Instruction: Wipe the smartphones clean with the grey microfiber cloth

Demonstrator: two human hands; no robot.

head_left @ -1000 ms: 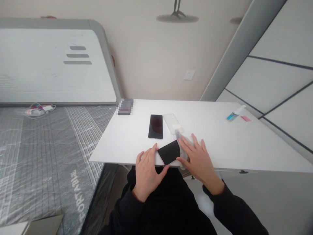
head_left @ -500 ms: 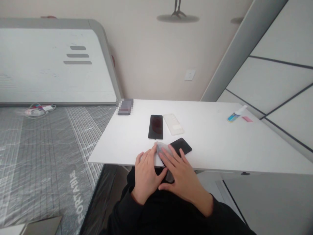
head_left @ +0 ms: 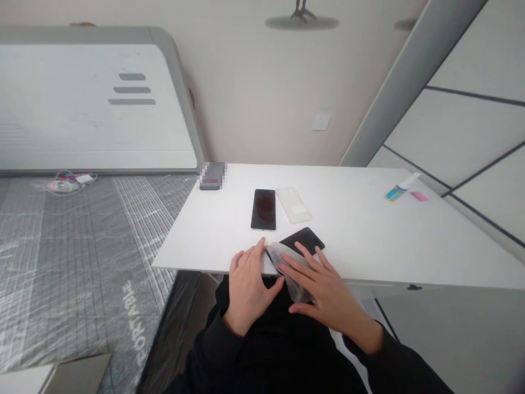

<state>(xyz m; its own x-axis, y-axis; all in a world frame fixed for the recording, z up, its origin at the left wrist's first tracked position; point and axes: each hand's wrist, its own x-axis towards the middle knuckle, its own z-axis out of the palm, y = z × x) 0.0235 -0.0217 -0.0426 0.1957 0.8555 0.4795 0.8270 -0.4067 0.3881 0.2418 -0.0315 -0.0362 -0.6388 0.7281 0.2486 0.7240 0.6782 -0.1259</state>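
Observation:
A dark smartphone (head_left: 307, 237) lies aslant at the table's near edge, partly covered by a thin whitish cloth or wipe (head_left: 283, 250). My left hand (head_left: 249, 282) is at the phone's near left end, its index fingertip and thumb on either side of that end. With spread fingers, my right hand (head_left: 318, 284) presses the wipe on the phone's surface; a loose part of it hangs below the palm. Farther back, a second smartphone (head_left: 263, 209) lies with its dark screen up. Beside it is a clear phone case (head_left: 294, 205).
On the right of the white table (head_left: 348, 219) lie a small bottle with a white top (head_left: 400, 189) and a pink piece (head_left: 419, 196). A blurred-out dark box (head_left: 212, 176) sits at the back left corner. A white headboard-like panel (head_left: 82, 109) stands beyond plastic-covered bedding (head_left: 98, 262).
My right hand has moved right and toward me, drawing the wipe along the phone, with more of the wipe now hanging past the table edge. My left hand stays at the phone's end.

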